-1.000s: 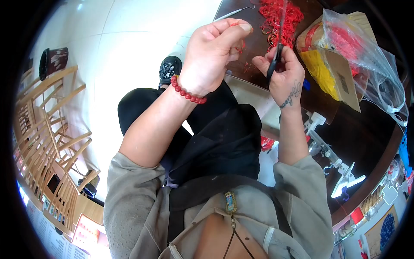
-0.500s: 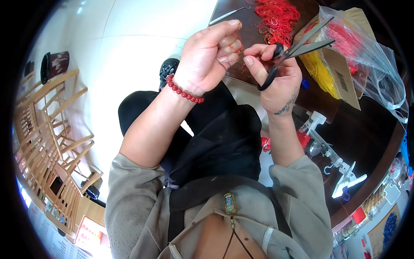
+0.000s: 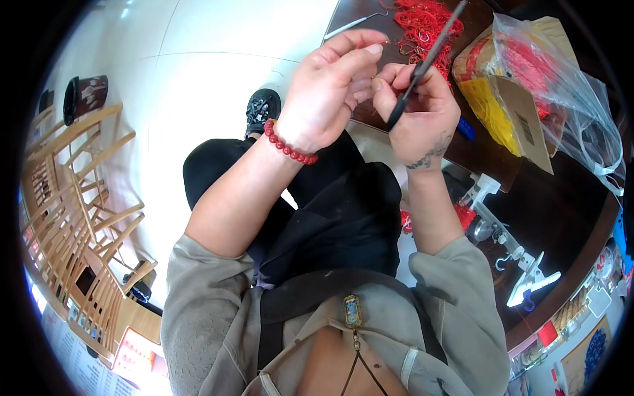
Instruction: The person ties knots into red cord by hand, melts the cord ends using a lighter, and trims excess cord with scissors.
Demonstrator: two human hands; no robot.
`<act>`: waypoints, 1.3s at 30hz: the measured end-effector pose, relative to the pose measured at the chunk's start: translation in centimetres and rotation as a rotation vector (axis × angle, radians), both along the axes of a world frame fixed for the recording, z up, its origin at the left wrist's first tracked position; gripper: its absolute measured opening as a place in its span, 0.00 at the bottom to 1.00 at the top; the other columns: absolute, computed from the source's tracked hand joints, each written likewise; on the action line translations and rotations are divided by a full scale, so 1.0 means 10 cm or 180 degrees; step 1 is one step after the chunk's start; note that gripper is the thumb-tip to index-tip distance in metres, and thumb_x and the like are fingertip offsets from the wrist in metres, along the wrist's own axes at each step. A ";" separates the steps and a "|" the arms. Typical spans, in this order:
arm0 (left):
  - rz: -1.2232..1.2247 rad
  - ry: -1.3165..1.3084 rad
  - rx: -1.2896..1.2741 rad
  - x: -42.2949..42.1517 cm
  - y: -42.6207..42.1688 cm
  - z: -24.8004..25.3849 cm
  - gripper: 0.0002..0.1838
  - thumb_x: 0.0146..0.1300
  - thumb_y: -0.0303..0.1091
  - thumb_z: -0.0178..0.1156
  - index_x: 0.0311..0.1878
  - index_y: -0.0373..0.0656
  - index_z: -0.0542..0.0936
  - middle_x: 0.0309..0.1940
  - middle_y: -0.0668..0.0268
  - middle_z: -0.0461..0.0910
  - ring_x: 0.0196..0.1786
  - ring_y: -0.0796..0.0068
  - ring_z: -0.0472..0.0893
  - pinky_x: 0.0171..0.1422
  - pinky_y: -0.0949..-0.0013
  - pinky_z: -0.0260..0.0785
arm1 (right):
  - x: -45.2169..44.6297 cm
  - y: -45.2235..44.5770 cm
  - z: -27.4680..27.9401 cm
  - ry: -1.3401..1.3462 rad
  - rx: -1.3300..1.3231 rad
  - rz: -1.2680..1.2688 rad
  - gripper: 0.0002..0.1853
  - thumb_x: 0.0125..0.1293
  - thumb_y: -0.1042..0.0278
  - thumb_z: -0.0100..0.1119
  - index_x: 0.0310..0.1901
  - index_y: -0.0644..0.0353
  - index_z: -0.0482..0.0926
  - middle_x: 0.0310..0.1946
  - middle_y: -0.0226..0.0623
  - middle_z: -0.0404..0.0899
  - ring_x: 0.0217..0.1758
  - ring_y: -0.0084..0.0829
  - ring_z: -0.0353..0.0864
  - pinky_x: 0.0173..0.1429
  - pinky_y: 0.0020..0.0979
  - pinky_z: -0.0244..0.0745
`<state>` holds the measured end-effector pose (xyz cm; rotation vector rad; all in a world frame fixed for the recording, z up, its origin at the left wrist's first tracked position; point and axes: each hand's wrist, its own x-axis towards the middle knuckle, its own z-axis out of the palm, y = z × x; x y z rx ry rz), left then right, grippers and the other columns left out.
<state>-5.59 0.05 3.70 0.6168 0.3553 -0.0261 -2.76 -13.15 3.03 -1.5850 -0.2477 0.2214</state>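
My left hand [image 3: 330, 92] is closed, its thumb and forefinger pinching a thin red cord [image 3: 362, 45]. A string of red beads [image 3: 288, 150] circles that wrist. Close beside it, my right hand [image 3: 426, 122] is wrapped around black-handled scissors [image 3: 437, 49], whose blades point up and away and look closed or seen edge-on. The right thumb and forefinger are pinched together near the left fingers, at something small and yellowish that I cannot make out. Behind the hands, a tangled heap of red cords [image 3: 422, 28] lies on the dark table.
A white-handled hooked tool [image 3: 347, 27] lies at the table edge. To the right are an open cardboard box [image 3: 525, 125], a clear plastic bag [image 3: 588, 109] and a white clamp stand [image 3: 505, 234]. Wooden chairs [image 3: 86, 191] stand on the left.
The scissors have turned in my right hand, and their spread blades now appear as one line. My left hand has shifted slightly right, with its forefinger extended and the cord nearer its fingertips.
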 end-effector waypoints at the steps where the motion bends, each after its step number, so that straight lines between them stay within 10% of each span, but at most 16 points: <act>1: -0.0009 -0.0097 0.0014 0.00 -0.01 0.01 0.09 0.65 0.28 0.59 0.47 0.37 0.77 0.24 0.76 0.72 0.23 0.89 0.63 0.28 0.80 0.55 | 0.03 -0.02 0.03 0.0086 0.0230 0.0060 0.13 0.55 0.81 0.66 0.38 0.64 0.72 0.33 0.29 0.77 0.36 0.16 0.74 0.40 0.18 0.72; 9: -0.0159 -0.0841 0.3536 -0.04 -0.02 0.01 0.10 0.61 0.21 0.60 0.46 0.35 0.82 0.28 0.73 0.74 0.34 0.84 0.73 0.42 0.78 0.69 | 0.20 -0.22 0.09 0.0290 0.0757 0.0340 0.10 0.58 0.83 0.63 0.35 0.62 0.70 0.35 0.33 0.79 0.38 0.18 0.76 0.44 0.20 0.73; 13: 0.0271 -0.1263 0.4403 -0.03 -0.01 0.05 0.06 0.56 0.23 0.64 0.38 0.39 0.83 0.24 0.69 0.73 0.25 0.81 0.74 0.32 0.77 0.68 | 0.22 -0.26 0.09 0.0362 0.0752 0.0374 0.10 0.58 0.82 0.64 0.35 0.62 0.71 0.36 0.34 0.79 0.38 0.18 0.76 0.45 0.20 0.73; 25: -0.0262 -0.0726 0.2326 -0.05 0.02 0.08 0.06 0.65 0.23 0.58 0.43 0.34 0.78 0.32 0.73 0.78 0.35 0.89 0.73 0.43 0.82 0.66 | 0.15 -0.46 0.08 -0.0040 -0.1238 0.0422 0.25 0.43 0.64 0.80 0.35 0.62 0.71 0.26 0.24 0.71 0.29 0.15 0.69 0.35 0.20 0.70; 31: 0.0312 -0.1340 0.3867 -0.02 0.04 -0.01 0.06 0.57 0.21 0.61 0.39 0.39 0.81 0.23 0.70 0.66 0.24 0.81 0.67 0.31 0.76 0.62 | 0.19 -0.46 0.17 -0.0737 -0.2005 0.0460 0.26 0.40 0.61 0.81 0.30 0.63 0.71 0.21 0.30 0.72 0.23 0.21 0.69 0.30 0.24 0.72; 39: 0.0052 -0.1219 0.4076 -0.05 0.06 0.08 0.08 0.57 0.14 0.55 0.39 0.33 0.78 0.34 0.66 0.74 0.37 0.80 0.74 0.43 0.78 0.67 | 0.19 -0.49 0.18 -0.0717 -0.1954 0.0455 0.23 0.42 0.64 0.80 0.27 0.64 0.71 0.19 0.31 0.71 0.21 0.22 0.67 0.28 0.24 0.71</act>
